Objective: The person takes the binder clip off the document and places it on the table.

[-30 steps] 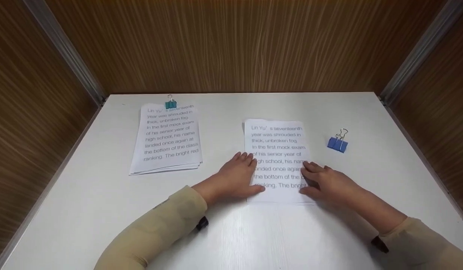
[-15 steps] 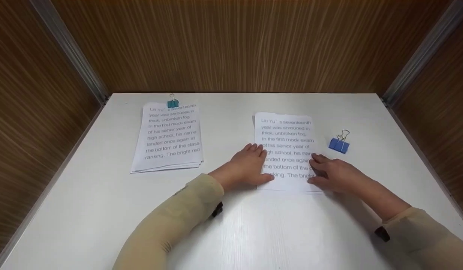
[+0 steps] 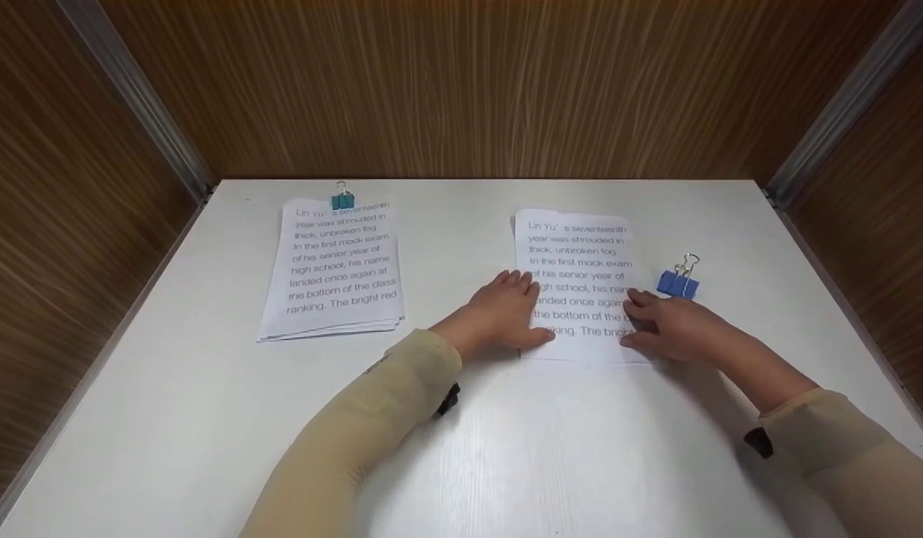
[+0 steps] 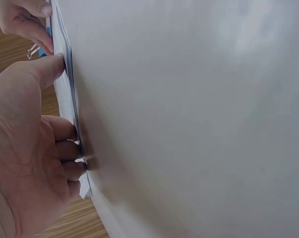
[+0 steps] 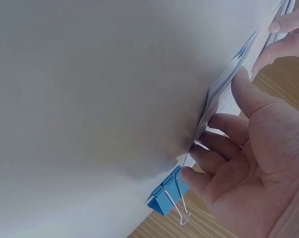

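Note:
A stack of printed paper sheets (image 3: 581, 261) lies flat on the table right of centre in the head view. My left hand (image 3: 502, 314) rests at its left edge, fingers along the side and thumb over the lower left part. Along the right edge sits my right hand (image 3: 670, 323), its fingertips and thumb overlapping the printed text. In the left wrist view the fingers (image 4: 65, 148) meet the paper's side edge. The right wrist view shows the fingers (image 5: 221, 144) lightly bent against the sheets. A blue binder clip (image 3: 678, 284) lies just beyond the right hand.
A second paper stack (image 3: 334, 261) lies at the left with slightly fanned lower sheets and a teal binder clip (image 3: 342, 201) at its top edge. Wood-grain panels (image 3: 461, 90) enclose the white table (image 3: 461, 448) at the back and sides.
Both hands and the paper stack between them have slid away from me and somewhat to the right, bringing the right hand close to the blue binder clip. The view has shifted slightly.

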### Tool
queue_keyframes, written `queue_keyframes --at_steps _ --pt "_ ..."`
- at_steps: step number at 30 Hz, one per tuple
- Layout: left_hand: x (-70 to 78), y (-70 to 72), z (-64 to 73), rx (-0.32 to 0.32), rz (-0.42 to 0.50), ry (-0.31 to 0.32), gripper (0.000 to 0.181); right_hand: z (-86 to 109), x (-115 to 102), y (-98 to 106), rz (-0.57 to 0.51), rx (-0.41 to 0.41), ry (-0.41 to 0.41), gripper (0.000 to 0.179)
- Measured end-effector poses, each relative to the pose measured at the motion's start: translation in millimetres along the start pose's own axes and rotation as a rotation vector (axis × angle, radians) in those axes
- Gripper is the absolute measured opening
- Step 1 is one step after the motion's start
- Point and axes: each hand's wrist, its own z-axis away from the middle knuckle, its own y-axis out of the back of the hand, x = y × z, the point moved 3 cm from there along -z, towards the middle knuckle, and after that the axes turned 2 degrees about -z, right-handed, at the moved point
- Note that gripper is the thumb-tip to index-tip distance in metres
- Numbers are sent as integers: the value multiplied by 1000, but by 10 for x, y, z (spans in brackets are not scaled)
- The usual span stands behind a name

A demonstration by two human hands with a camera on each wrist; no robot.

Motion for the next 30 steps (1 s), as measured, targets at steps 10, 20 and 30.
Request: queue_keyframes --at_steps 10,20,30 --pt "-18 78 -97 0 -7 -2 95 -79 72 66 -7 -13 -24 75" --pt "-32 100 -116 6 -17 -5 96 -141 80 76 -7 -17 -35 75" --pt "-25 46 -92 36 -5 -19 95 -77 142 45 -40 6 -34 72"
